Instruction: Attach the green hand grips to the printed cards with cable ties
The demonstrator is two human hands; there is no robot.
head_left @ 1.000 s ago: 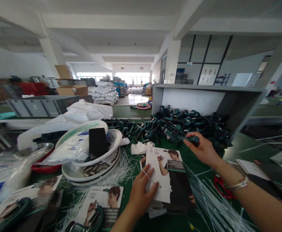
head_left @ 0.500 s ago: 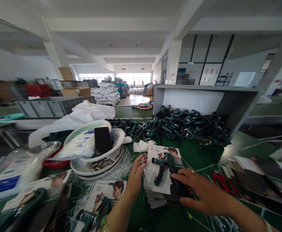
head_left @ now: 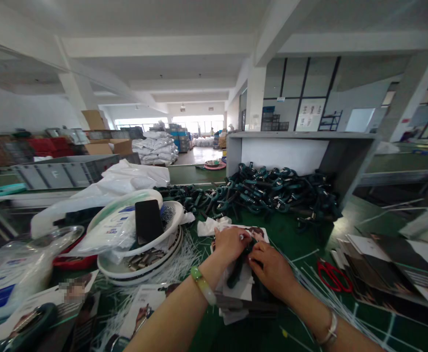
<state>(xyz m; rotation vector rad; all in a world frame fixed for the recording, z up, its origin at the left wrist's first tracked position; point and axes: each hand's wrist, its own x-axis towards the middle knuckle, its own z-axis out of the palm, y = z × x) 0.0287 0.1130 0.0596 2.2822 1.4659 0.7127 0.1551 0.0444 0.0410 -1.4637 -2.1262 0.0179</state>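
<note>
A dark green pipe cutter [head_left: 235, 276] lies on the top printed card [head_left: 244, 292] of a stack in front of me. My left hand [head_left: 232, 244] reaches over the cutter's upper part from the left, fingers closed at its far end. From the right, my right hand [head_left: 274, 269] meets it there, thumb and fingers bent together against the cutter. The fingers cover most of the tool's head, and any small part between them is hidden. A carded cutter [head_left: 34, 325] rests at the lower left, and another card [head_left: 146, 303] is partly behind my left forearm.
A heap of cutters [head_left: 276, 190] spills from a grey bin [head_left: 349, 168] lying on its side. Red scissors [head_left: 334, 276] and stacked cards [head_left: 393, 274] lie right. White plastic ties [head_left: 184, 264] are scattered beside bowls [head_left: 173, 222] holding metal parts and a black phone [head_left: 148, 221].
My left hand has moved from the card's left edge onto the cutter's head. My right hand has gone from lying over the handle to closing near the left fingers. The view has shifted slightly.
</note>
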